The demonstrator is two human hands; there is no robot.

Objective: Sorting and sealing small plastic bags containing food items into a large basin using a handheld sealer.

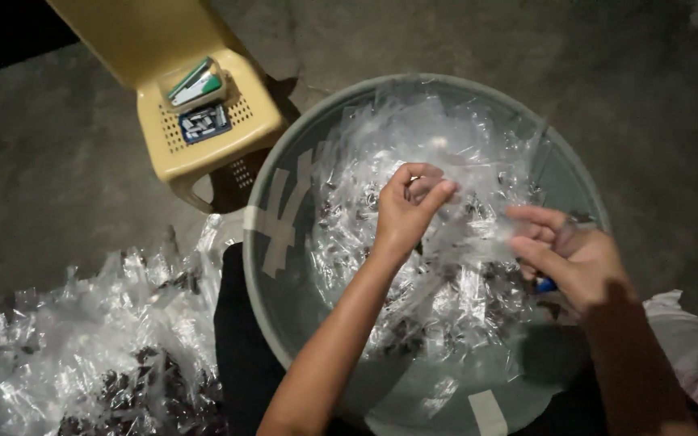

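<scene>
A large grey round basin, patched with strips of tape, holds a heap of small clear plastic packets with dark contents. My left hand hovers over the middle of the heap, thumb and fingers pinched on one end of a thin clear plastic bag. My right hand is at the basin's right side, fingers curled on the other end of the same bag. A small blue object peeks out under my right palm.
A yellow plastic chair stands upper left of the basin with a blue-and-white card of small items and a green-and-white box on its seat. Another pile of clear packets lies on the concrete floor at lower left. A white sack lies at right.
</scene>
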